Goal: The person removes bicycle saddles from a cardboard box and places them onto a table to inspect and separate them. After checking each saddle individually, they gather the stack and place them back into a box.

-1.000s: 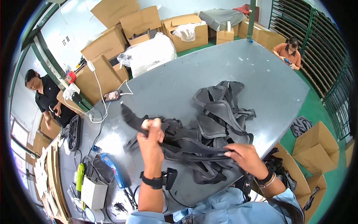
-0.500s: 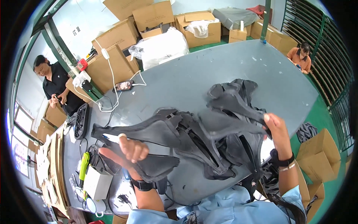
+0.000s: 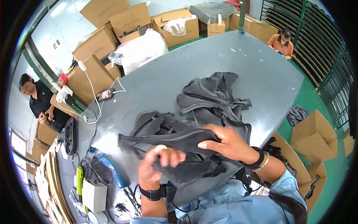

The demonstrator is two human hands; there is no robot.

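A dark grey padded fabric piece (image 3: 175, 141), long and tapering to the left, is pinched at its right part by my right hand (image 3: 229, 143), thumb on top. My left hand (image 3: 160, 164) is at the piece's near side, fingers curled and smeared by motion; whether it grips the fabric cannot be made out. Under and behind the held piece lie more dark padded pieces (image 3: 209, 91) in a loose heap on the grey table (image 3: 149, 87). The heap's near part is hidden by my hands and the held piece.
At the table's left lie a blue-handled tool (image 3: 112, 170), a yellow-green tool (image 3: 79, 183), a white box (image 3: 94, 196), cables and a phone (image 3: 105, 95). Cardboard boxes (image 3: 313, 138) stand at right and behind. One person (image 3: 41, 100) stands left, another (image 3: 281, 44) far right.
My right hand has moved left and nearer to my left hand, over the held piece. The other pieces now lie in a heap behind it. My view has shifted to the right.
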